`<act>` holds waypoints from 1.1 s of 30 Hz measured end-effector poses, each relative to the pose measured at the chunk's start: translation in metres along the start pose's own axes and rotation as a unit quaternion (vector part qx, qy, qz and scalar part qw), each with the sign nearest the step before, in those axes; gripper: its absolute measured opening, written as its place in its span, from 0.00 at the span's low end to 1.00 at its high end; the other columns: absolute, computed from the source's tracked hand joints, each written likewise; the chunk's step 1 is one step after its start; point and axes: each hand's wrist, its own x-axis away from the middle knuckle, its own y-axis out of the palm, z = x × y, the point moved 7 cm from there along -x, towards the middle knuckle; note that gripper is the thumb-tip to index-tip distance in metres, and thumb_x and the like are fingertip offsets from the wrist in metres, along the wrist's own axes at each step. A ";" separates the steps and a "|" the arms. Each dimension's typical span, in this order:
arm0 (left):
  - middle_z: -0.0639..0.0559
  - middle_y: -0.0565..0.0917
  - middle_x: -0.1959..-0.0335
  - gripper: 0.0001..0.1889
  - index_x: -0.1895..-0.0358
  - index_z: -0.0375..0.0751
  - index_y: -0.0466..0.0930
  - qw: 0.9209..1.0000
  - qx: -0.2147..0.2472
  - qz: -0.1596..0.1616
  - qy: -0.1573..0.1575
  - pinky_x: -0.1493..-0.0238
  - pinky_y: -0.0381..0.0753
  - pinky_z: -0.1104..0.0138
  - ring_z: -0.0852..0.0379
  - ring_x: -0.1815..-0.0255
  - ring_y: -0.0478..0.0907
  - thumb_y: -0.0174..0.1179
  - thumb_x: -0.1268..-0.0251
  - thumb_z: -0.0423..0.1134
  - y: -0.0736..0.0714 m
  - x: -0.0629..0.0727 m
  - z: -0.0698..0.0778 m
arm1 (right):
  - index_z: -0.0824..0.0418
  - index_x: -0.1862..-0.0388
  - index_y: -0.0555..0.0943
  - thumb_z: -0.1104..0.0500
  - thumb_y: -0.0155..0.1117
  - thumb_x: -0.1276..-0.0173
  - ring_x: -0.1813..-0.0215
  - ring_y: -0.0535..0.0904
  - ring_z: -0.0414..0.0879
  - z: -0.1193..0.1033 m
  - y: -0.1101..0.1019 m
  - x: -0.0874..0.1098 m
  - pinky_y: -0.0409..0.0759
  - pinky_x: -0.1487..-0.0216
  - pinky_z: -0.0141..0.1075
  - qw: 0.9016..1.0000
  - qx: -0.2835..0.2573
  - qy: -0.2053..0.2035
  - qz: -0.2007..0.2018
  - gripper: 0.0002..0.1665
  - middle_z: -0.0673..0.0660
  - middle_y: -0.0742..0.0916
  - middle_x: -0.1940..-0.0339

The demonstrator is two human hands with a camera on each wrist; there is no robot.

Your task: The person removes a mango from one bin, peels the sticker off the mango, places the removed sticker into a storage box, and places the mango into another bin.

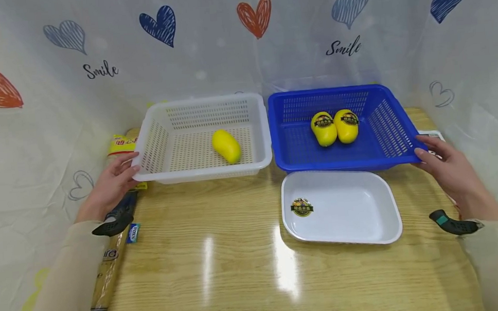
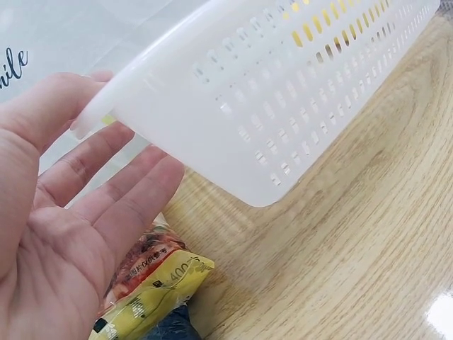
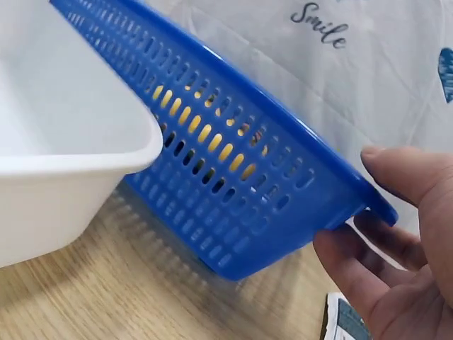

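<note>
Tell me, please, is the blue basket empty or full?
Neither: the blue basket holds two mangoes side by side, and its bare bottom shows around them.

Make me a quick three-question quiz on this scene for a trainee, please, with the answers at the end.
1. How many yellow mangoes lie in the blue basket?
2. True or false: the fingers of the left hand are at the rim of the blue basket.
3. Fill in the blank: in the head view, the round sticker inside the white tray sits toward its ____ end.

Key:
1. Two.
2. False; they are at the rim of the white basket.
3. Left.
</note>
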 end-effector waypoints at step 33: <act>0.45 0.57 0.26 0.30 0.25 0.48 0.55 1.000 0.019 -0.012 0.016 0.50 0.80 0.69 0.63 0.45 0.73 0.53 0.26 0.43 0.000 -0.002 0.000 | 0.63 0.31 0.70 0.65 0.55 0.26 0.52 0.80 0.39 0.008 0.002 -0.009 0.81 0.55 0.26 0.990 -0.130 -0.049 -0.025 0.25 0.53 0.74 0.44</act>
